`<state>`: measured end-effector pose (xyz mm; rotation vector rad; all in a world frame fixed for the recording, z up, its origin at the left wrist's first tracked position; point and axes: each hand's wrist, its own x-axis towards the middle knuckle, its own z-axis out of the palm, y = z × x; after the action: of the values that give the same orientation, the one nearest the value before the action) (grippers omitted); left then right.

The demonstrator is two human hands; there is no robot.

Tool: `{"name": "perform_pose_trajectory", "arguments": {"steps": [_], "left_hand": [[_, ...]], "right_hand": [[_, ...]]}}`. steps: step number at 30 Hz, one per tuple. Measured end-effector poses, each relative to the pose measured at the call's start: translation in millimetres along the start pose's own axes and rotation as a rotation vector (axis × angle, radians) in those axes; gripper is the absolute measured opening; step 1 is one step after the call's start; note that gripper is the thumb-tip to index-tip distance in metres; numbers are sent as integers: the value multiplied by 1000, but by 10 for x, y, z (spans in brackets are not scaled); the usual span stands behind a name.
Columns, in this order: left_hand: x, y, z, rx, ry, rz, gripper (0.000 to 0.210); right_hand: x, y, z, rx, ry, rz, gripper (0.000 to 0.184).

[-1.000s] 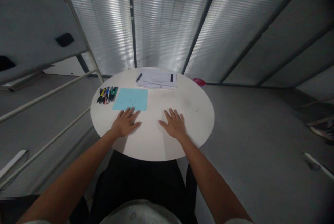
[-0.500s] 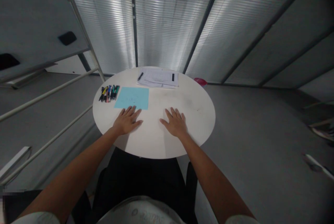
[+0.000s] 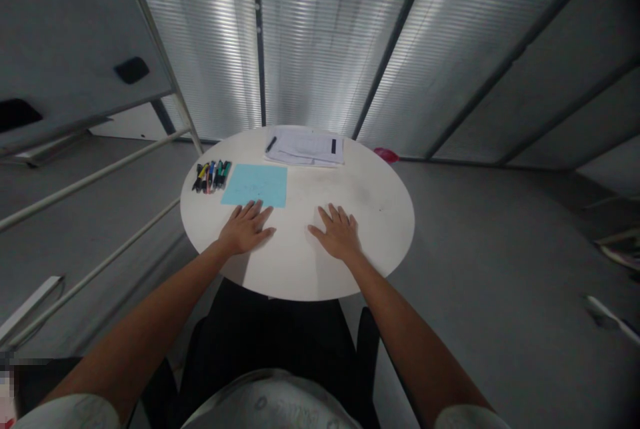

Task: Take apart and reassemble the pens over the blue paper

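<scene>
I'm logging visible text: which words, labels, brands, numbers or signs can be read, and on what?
None can be read.
Papers: lines too small.
Blue sheet: faint marks, too small to make out.
Shirt: pale marks, too blurred.
Pens: no lettering can be made out.

Toward the near side of the round white tabletop [image 3: 310, 276], I see the person's bare left hand [image 3: 244, 230] and bare right hand [image 3: 340, 234], palms down, fingers [image 3: 263, 217] spread, thumbs [image 3: 264, 235] inward, forearms [image 3: 165, 299] crossing its near edge.
</scene>
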<state>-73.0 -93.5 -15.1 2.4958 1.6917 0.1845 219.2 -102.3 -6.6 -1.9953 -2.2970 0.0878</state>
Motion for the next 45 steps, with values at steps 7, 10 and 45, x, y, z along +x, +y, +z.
{"name": "perform_pose_trajectory", "arguments": {"steps": [7,10,45], "left_hand": [[-13,24,-32,-1,-4,-8,78],[-14,21,-33,0,1,-2,77],[-28,0,-10,22,29,-17,76]], "right_hand": [[10,13,25,-10,15,-6,80],[7,11,27,-10,13,-3,79],[-2,-6,75,6,85,4,74]]}}
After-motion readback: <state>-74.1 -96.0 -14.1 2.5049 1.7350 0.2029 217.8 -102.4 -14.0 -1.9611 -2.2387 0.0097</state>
